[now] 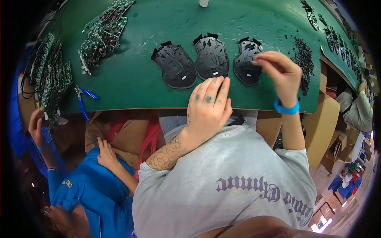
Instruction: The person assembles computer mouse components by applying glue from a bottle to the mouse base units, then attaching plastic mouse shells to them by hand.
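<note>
Three black moulded plastic shells lie in a row on the green table: a left shell [176, 67], a middle shell [211, 57] and a right shell [247, 67]. Each has raised ribs inside and a small white label. My left hand [208, 105] rests at the table's near edge, its fingers stretched out by the bottom of the middle shell; it holds nothing I can see. Above the upper right side of the right shell, my right hand [282, 73], with a blue wristband, has thumb and forefinger pinched together. Whatever is between those fingertips is too small to make out.
A heap of small black parts [303, 63] lies right of my right hand. Circuit boards [105, 33] are piled at the far left, with more boards [51, 79] nearer. Blue-handled cutters [82, 104] lie at the near edge. A co-worker in blue [91, 178] sits at my left.
</note>
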`<state>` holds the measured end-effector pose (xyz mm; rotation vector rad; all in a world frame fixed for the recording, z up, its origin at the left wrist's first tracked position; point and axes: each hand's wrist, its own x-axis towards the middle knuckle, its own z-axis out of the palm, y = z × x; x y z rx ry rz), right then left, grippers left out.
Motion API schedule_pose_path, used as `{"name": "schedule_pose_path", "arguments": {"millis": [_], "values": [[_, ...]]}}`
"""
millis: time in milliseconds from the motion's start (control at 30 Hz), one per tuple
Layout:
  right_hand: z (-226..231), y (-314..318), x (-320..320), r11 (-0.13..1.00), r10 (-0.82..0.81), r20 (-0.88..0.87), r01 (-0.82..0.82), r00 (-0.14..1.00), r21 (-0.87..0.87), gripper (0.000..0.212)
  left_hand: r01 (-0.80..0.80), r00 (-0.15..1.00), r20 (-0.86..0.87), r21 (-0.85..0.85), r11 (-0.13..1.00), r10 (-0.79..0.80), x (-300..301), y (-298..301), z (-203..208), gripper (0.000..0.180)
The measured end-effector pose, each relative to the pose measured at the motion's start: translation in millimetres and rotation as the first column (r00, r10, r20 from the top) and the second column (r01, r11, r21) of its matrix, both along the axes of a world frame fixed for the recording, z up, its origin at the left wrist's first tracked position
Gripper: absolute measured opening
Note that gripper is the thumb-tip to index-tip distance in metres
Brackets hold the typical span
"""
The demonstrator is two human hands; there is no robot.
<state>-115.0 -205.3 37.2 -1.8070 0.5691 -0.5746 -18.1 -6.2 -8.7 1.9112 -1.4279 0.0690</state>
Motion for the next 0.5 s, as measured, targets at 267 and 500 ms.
{"name": "schedule_pose_path", "arguments": {"millis": [267, 500], "values": [[-25.4, 20.6, 28.2, 0.929, 0.122, -0.147, -0.165, 0.982, -0.332, 0.014, -0.004, 1.0, 0.021, 0.008, 1.0, 0.004, -1.6, -3.6, -8.6, 0.053], [-24.9, 20.5, 31.1, 0.877, 0.168, -0.12, -0.204, 0.978, -0.435, 0.011, -0.004, 1.0, 0.015, -0.017, 1.0, 0.004, -0.7, -1.9, -10.5, 0.054]]}}
